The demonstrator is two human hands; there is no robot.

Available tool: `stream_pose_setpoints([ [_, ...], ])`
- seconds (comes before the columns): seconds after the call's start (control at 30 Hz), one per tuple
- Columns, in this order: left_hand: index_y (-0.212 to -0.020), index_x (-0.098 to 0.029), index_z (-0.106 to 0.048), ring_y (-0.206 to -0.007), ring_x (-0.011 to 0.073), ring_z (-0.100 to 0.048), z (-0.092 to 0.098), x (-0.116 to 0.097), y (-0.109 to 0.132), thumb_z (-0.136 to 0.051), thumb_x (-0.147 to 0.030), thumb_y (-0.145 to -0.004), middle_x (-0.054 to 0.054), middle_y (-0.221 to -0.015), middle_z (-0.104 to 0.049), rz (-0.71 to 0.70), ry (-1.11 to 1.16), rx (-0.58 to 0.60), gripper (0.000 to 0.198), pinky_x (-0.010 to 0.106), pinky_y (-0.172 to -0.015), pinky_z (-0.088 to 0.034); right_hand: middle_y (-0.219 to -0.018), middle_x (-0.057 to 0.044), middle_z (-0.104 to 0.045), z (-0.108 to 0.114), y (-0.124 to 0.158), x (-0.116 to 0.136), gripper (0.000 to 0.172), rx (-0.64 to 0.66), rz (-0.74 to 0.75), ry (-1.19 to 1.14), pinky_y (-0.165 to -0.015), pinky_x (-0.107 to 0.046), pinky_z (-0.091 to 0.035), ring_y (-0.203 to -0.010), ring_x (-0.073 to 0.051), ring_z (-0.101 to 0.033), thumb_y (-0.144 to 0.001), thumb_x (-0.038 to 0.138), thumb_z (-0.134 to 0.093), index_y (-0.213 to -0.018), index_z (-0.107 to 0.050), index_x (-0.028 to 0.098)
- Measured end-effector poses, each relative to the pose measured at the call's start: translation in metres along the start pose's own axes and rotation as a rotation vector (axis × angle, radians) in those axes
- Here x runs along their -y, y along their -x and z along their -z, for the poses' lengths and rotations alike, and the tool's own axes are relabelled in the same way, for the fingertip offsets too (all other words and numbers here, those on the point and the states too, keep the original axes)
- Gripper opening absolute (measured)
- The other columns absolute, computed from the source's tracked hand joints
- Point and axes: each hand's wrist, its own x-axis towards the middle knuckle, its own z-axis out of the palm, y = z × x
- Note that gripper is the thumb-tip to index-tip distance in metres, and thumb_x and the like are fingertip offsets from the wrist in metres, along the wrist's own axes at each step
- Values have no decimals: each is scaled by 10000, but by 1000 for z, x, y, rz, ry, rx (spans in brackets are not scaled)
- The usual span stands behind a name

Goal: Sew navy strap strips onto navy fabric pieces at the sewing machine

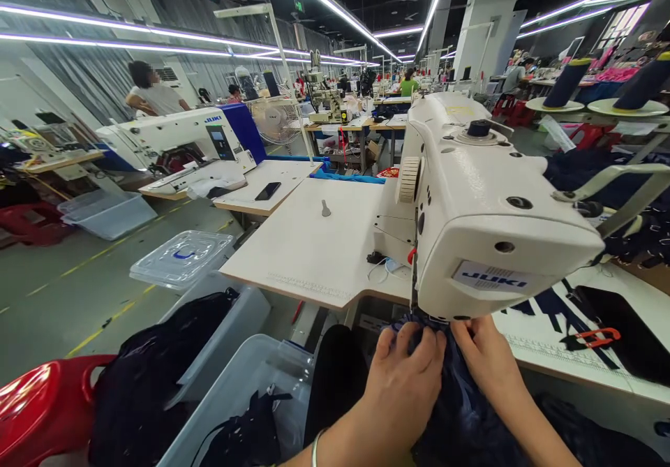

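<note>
A white sewing machine (pixel 492 223) marked JUKI stands before me, its head over my hands. Dark navy fabric (pixel 460 404) hangs from under the needle area down towards my lap. My left hand (pixel 405 376) presses on the fabric with curled fingers, just left of the needle area. Close by on the right, my right hand (pixel 484 355) has its fingers closed at the fabric's edge, under the machine head. The machine hides some of its fingertips. Where the needle meets the cloth is hidden.
On the right of the table (pixel 544 348) lie orange thread snips (pixel 597 338), a black phone (pixel 628 334) and navy strips. Plastic bins (pixel 235 376) with dark garments and a red stool (pixel 47 411) stand at left. Another JUKI machine (pixel 178 139) and a person (pixel 157 97) are beyond.
</note>
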Motion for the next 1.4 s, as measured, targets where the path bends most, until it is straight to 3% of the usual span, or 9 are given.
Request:
stream_pose_setpoints([
  [0.4,-1339,-201,-530,-1147,206,-487,-2,-6,-2,-488,-279,-971,15,-1241,-593,28,-16,9,378,377,-937,-361,-639,-64,-625,-5,-8,-1,221,-35,-5,101,-554,-317,-344,-665,-322,-650,-801,497,-349,-755,-356,281],
  [0.93,-1348,-207,-515,-1141,207,-486,-2,-3,-4,-443,-288,-991,15,-1261,-581,5,17,13,373,376,-961,-325,-611,-52,-617,-6,-6,-4,249,-33,-54,75,-546,-335,-377,-591,-296,-623,-782,531,-355,-764,-373,284],
  [1.13,-1315,-208,-531,-1128,212,-489,4,1,-7,-402,-278,-1007,17,-1212,-595,5,43,46,342,376,-950,-318,-729,-39,-666,4,-8,-32,346,86,97,-76,-617,-295,-464,-702,-236,-643,-864,569,-410,-823,-538,250],
  [1.4,-1294,-142,-550,-1104,255,-511,4,1,-7,-415,-274,-996,53,-1198,-596,-45,-6,36,353,386,-945,-334,-719,1,-627,42,-7,-101,371,180,199,-43,-649,-228,-483,-693,-183,-607,-792,604,-610,-735,-613,237],
])
